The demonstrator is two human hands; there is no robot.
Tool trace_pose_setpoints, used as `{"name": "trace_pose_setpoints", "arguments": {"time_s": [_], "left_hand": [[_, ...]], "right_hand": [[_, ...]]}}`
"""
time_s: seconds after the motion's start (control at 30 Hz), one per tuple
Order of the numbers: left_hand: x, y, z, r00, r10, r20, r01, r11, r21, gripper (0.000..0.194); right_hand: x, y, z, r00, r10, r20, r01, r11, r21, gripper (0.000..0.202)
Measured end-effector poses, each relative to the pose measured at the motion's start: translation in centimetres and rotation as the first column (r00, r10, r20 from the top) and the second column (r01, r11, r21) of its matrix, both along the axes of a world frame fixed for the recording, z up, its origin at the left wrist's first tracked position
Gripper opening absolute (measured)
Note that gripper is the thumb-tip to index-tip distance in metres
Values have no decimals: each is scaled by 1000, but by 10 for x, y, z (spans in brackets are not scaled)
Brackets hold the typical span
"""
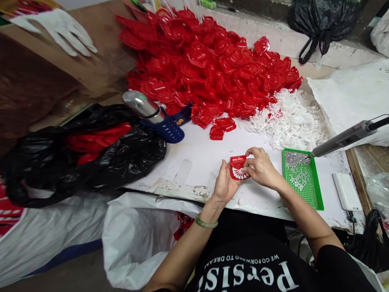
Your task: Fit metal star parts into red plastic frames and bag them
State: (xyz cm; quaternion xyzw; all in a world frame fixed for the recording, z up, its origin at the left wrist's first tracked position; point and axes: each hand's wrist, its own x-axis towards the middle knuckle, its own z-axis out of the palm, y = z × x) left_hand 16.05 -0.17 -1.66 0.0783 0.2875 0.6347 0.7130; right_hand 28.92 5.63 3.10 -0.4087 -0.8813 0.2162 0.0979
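Close to the front edge of the white table, my left hand (225,185) is closed around the lower left side of a red plastic part (238,159). A white fan-shaped plastic piece (238,174) lies on the lower, rounded half of that part. My right hand (263,168) comes from the right with its fingers bent, thumb and fingertips pinching at the fan piece's right end. Whether the fan piece is fully seated I cannot tell. Two loose red parts (223,126) lie on the table beyond my hands.
Behind are a large heap of red parts (206,61) and a pile of white fan pieces (291,119). On the right, an electric screwdriver (343,140) rests its tip at a green tray (318,194) of small metal screws. A metal flask (142,105) and black bag (130,162) stand left.
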Motion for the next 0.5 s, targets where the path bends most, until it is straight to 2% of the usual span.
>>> {"name": "trace_pose_setpoints", "arguments": {"time_s": [0.2, 0.27, 0.33, 0.4, 0.5], "left_hand": [[2, -1, -5, 999, -27, 23, 26, 999, 47, 49], [1, -2, -9, 1000, -12, 12, 11, 998, 60, 38], [0, -4, -13, 999, 11, -39, -8, 998, 65, 27], [2, -8, -18, 993, 31, -117, -23, 998, 65, 28], [8, -20, -28, 971, 98, -217, -89, 995, 55, 34]], "right_hand": [[1, -5, -14, 989, -107, -98, 109, 994, 11, 18], [-1, -9, -24, 966, -146, -215, 148, 989, -8, 14], [-3, -16, -36, 891, -254, -376, 239, 967, -87, 22], [-6, -23, -49, 769, -422, -480, 296, 901, -316, 40], [-12, -36, -64, 627, -616, -478, 176, 709, -683, 42]]}}
